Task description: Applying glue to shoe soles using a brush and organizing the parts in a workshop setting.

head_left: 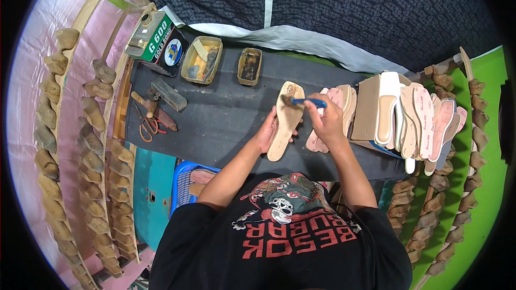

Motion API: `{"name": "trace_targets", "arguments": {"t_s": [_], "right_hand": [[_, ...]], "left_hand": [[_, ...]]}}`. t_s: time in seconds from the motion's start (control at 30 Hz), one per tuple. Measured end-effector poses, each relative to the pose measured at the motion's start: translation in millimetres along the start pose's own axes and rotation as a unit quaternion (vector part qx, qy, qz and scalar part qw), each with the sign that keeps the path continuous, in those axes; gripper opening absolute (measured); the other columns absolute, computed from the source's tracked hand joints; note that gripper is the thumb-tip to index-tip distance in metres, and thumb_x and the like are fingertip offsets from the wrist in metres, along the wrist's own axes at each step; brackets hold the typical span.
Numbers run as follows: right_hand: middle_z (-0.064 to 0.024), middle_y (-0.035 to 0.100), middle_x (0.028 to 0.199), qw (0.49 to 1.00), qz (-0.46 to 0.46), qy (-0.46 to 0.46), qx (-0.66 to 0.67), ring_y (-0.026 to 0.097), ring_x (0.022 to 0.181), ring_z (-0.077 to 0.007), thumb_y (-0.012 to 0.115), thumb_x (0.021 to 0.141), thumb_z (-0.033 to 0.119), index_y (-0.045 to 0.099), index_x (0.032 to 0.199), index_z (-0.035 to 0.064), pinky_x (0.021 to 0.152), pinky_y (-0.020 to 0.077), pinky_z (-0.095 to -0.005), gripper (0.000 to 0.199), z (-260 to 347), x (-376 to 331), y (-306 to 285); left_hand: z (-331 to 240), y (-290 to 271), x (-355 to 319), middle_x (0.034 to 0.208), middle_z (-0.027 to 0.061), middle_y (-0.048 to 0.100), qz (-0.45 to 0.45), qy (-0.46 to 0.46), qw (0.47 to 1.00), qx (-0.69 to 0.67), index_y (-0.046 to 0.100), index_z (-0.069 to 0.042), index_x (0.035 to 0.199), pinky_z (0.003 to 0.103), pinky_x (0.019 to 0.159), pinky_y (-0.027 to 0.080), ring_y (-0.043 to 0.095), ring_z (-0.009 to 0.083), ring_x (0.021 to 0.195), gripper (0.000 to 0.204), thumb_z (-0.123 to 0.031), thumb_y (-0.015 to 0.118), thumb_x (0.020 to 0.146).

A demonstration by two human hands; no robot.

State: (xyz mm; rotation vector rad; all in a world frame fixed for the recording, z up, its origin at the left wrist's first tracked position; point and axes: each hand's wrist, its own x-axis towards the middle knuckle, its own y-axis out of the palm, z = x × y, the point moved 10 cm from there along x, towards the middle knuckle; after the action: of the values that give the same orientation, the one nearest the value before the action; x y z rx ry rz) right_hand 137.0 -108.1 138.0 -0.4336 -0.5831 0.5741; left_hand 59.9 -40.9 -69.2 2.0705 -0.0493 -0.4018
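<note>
My left hand [267, 131] grips a tan shoe insole [284, 123] by its left edge, holding it flat above the dark worktable [220, 118]. My right hand [325, 119] holds a blue-handled brush [307, 102], whose bristle end rests on the insole's toe, where a brownish patch shows. Both forearms come in from below, over my black printed shirt.
Two open tins [201, 60] [250, 66] of glue and a green can [155, 37] stand at the table's back. Scissors [149, 127] and a hammer [145, 102] lie left. Stacked pink insoles [430, 123] and a white sandal [388, 108] sit right. Racks of wooden shoe lasts [91, 145] flank both sides.
</note>
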Motion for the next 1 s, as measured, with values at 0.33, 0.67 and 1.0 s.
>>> {"name": "trace_targets", "arguments": {"t_s": [0.33, 0.67, 1.0], "right_hand": [[-0.0141, 0.071, 0.086, 0.994, -0.099, -0.032, -0.046, 0.07, 0.072, -0.0233, 0.074, 0.093, 0.012, 0.066, 0.103, -0.0008, 0.063, 0.0538, -0.0325, 0.019, -0.7, 4.2, -18.6], [-0.0142, 0.071, 0.086, 0.996, -0.085, 0.002, -0.02, 0.07, 0.071, -0.0239, 0.068, 0.097, 0.01, 0.063, 0.102, -0.0011, 0.064, 0.0536, -0.0329, 0.014, -9.9, 11.9, -25.5], [-0.0153, 0.069, 0.087, 0.992, -0.082, -0.086, -0.047, 0.069, 0.075, -0.0279, 0.071, 0.094, 0.01, 0.064, 0.102, -0.0011, 0.066, 0.0534, -0.0364, 0.016, 17.7, 26.2, -7.7]], "left_hand": [[13.0, 14.4, 0.7, 0.124, 0.0104, 0.067, 0.022, -0.023, 0.999, -0.008, 0.049, -0.012, 0.146, 0.036, 0.073, 0.06, 0.07, 0.0211, 0.092, 0.077, -0.071, 0.032, 0.1], [4.6, 19.3, 5.3, 0.128, 0.0107, 0.065, 0.027, -0.021, 0.999, 0.016, 0.05, -0.011, 0.144, 0.036, 0.072, 0.058, 0.067, 0.021, 0.09, 0.074, -0.066, 0.024, 0.101], [-6.1, 19.5, 0.1, 0.125, 0.0092, 0.066, 0.035, 0.004, 0.999, -0.017, 0.05, -0.01, 0.143, 0.037, 0.072, 0.058, 0.069, 0.0226, 0.092, 0.075, -0.068, 0.03, 0.1]]}}
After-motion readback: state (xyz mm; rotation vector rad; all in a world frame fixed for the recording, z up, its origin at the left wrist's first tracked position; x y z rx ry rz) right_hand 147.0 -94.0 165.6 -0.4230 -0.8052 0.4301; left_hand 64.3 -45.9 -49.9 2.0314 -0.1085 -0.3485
